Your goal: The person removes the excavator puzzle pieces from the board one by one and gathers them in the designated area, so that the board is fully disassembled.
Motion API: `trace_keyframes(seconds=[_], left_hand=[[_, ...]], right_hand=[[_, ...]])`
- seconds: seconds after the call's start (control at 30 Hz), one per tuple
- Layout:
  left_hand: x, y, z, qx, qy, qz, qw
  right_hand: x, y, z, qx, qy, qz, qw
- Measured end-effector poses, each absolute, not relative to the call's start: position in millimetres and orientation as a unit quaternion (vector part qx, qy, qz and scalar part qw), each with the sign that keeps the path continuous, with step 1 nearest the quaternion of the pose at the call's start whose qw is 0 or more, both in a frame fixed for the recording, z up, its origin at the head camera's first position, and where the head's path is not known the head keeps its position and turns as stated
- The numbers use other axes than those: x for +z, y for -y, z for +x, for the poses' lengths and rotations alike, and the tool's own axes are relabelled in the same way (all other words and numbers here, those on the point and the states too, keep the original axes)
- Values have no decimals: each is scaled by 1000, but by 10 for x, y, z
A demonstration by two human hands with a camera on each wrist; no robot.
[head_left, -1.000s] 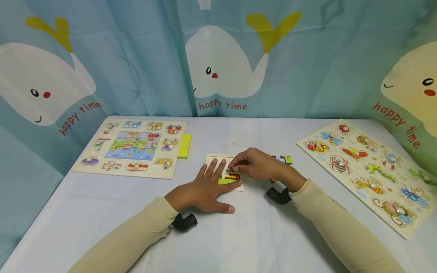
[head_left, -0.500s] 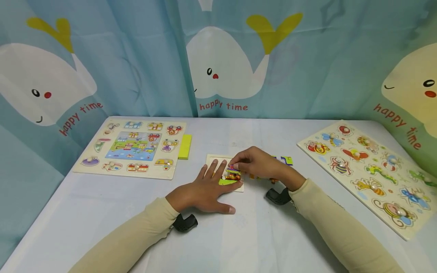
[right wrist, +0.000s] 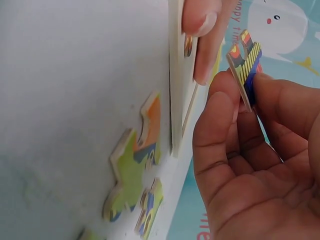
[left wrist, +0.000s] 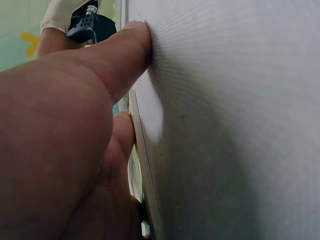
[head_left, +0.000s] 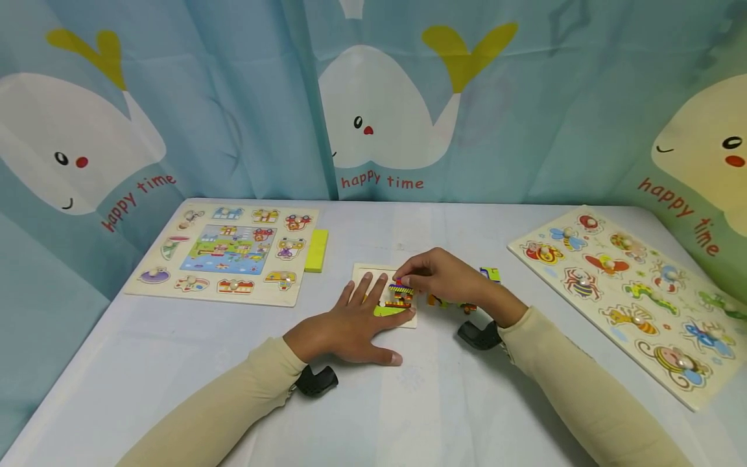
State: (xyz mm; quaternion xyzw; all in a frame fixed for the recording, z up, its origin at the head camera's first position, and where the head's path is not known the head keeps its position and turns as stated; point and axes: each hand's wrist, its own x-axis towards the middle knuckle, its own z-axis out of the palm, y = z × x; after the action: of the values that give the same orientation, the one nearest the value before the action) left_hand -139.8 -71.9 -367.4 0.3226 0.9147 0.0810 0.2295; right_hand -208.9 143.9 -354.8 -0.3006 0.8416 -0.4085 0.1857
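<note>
In the head view, my left hand [head_left: 350, 327] lies palm down with fingers spread over a small wooden jigsaw board [head_left: 363, 267]. Its thumb [left wrist: 132, 42] reaches past the board's near edge onto the tablecloth. My right hand [head_left: 440, 279] pinches a jigsaw piece [right wrist: 250, 65] with yellow-and-black stripes between thumb and fingertips. The right wrist view shows that piece held up off the board, tilted. Several loose jigsaw pieces [right wrist: 131, 170], green, orange and blue, lie on the table right of the board, partly hidden under my right hand in the head view.
A large peg puzzle board [head_left: 286, 300] with vehicles and toys lies at the left, a yellow-green block [head_left: 316, 251] against its right side. Another peg puzzle board [head_left: 607, 292] with insects sits angled at the right. A whale-printed curtain [head_left: 373, 104] borders the table's back and sides.
My right hand has shifted slightly up and right in the head view, tilting the striped jigsaw piece. My left hand keeps its place on the board.
</note>
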Motion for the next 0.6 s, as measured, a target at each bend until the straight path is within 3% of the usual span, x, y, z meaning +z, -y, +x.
trace_keyframes(seconds=[0.4,0.6], left_hand=[[-3682,721,-1400,86,-915,323,229],[-3682,720,-1396,88,-915,319,230]], right_hand=[[-3519,-1540,-2077,-419,-837,-290,200],[-3502,-1614,-2070,-403,-850,-289,178]])
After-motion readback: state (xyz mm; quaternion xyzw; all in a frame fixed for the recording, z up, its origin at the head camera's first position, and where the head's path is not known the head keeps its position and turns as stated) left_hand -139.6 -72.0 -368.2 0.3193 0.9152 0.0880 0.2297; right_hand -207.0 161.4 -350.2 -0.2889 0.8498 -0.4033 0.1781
